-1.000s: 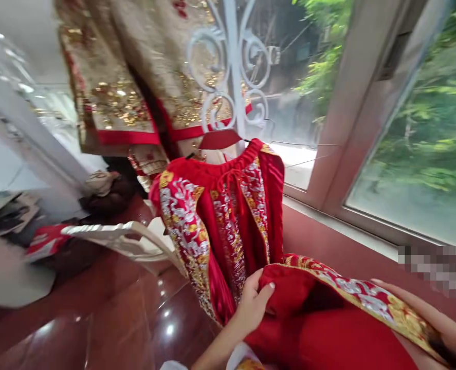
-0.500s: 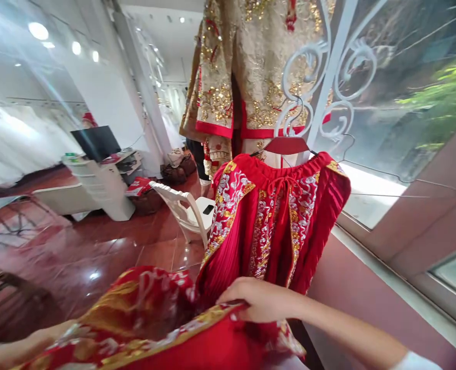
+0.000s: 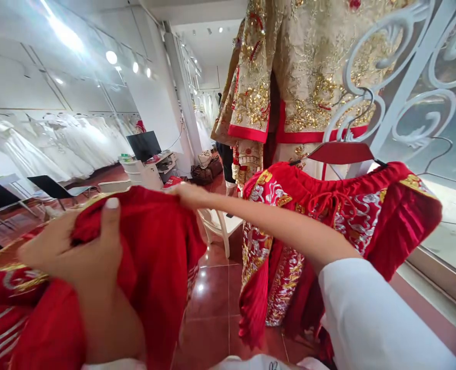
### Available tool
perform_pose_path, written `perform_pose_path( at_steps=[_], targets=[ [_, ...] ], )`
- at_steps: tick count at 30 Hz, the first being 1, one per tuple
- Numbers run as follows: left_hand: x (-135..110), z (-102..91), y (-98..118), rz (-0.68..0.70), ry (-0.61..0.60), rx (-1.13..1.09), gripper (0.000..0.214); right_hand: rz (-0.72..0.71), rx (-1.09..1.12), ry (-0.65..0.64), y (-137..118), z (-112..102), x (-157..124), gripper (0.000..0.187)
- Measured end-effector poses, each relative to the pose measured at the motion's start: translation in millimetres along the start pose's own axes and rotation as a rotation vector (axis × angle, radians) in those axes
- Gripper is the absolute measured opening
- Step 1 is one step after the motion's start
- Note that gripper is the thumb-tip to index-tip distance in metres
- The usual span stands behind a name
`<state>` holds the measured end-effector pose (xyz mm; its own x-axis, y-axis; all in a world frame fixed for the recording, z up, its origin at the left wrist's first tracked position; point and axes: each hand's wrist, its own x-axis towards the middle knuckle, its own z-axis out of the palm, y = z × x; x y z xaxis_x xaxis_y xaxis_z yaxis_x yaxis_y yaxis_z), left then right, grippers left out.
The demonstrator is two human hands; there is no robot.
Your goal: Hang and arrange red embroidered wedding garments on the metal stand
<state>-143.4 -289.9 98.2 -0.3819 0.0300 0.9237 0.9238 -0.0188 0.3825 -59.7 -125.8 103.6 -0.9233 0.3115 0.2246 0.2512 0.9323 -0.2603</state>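
Between my two hands a red embroidered garment point(image 3: 150, 241) is held up at the left, its plain red side facing me and gold and silver embroidery showing at the far left. My left hand point(image 3: 85, 246) is closed on a bunch of its cloth, thumb pointing up. Reaching across, my right hand point(image 3: 191, 195) grips the garment's upper far edge; its fingers are partly hidden. On the right hangs a red pleated skirt point(image 3: 274, 288) with a gathered waist, a tied cord and silver-gold embroidery, clipped to a dark red hanger point(image 3: 341, 153).
A cream gown with gold sequins point(image 3: 308, 77) hangs behind the skirt, beside a white scrollwork metal stand point(image 3: 401, 103). A white chair point(image 3: 222, 221) stands just beyond my right forearm. Farther back are a desk with a monitor point(image 3: 143, 145) and a rack of white dresses point(image 3: 66, 144).
The garment has been lifted and turned, so its plain red side shows. My right hand has moved left and up with its edge; my left hand has come up into view. The camera has turned left.
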Motion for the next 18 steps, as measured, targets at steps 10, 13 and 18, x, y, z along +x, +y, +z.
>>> perform_pose_path(
  at_steps=[10,13,18],
  targets=[
    [5,89.4,60,0.159,-0.071,-0.288,0.046,0.448,-0.495,0.357,83,-160,-40,0.029],
    [-1,101.3,92,0.178,-0.052,-0.306,0.042,0.596,-0.569,0.408,95,-183,-70,0.030],
    [-64,86.3,135,0.403,-0.359,-0.497,0.029,0.603,-0.540,0.234,100,-204,-118,0.035]
  ],
)
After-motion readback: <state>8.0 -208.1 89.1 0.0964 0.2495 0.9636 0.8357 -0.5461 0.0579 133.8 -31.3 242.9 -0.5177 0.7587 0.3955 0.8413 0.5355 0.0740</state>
